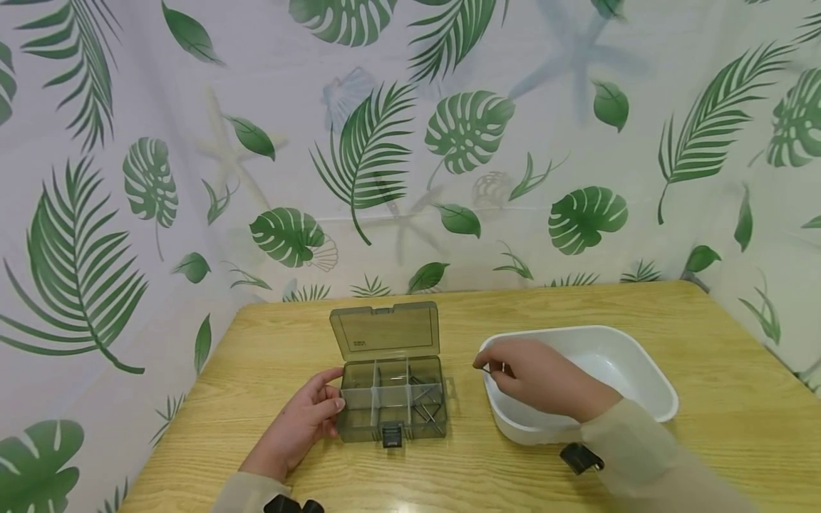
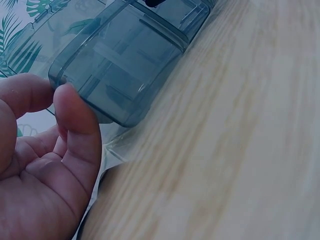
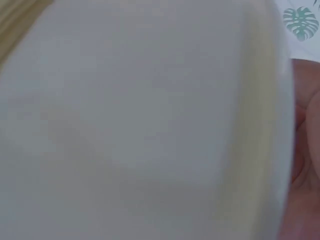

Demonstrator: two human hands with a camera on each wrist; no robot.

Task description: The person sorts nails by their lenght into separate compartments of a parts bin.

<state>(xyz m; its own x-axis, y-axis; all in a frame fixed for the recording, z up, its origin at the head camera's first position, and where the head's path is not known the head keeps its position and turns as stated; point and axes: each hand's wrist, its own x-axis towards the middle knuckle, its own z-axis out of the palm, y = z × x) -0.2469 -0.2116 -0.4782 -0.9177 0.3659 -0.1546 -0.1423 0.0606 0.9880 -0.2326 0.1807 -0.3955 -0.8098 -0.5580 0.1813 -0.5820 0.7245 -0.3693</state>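
Observation:
A smoky see-through compartment box (image 1: 393, 399) stands on the table with its lid (image 1: 385, 331) raised. My left hand (image 1: 306, 413) holds the box's left side, thumb at the front and index finger behind; the left wrist view shows this grip at the box corner (image 2: 100, 75). Several thin metal nail-like pieces (image 1: 426, 411) lie in the right-hand compartments. Over the left rim of a white basin (image 1: 616, 363), my right hand (image 1: 529, 370) pinches a thin dark metal piece (image 1: 485, 368), mostly hidden by the fingers. In the right wrist view the basin wall covers most of that hand (image 3: 305, 150).
The wooden table (image 1: 288, 335) carries the box at centre left and the basin at right, with a gap between them. Behind and beside it hangs a white leaf-print cloth (image 1: 398, 178). Dark wrist straps (image 1: 580, 458) sit on both sleeves.

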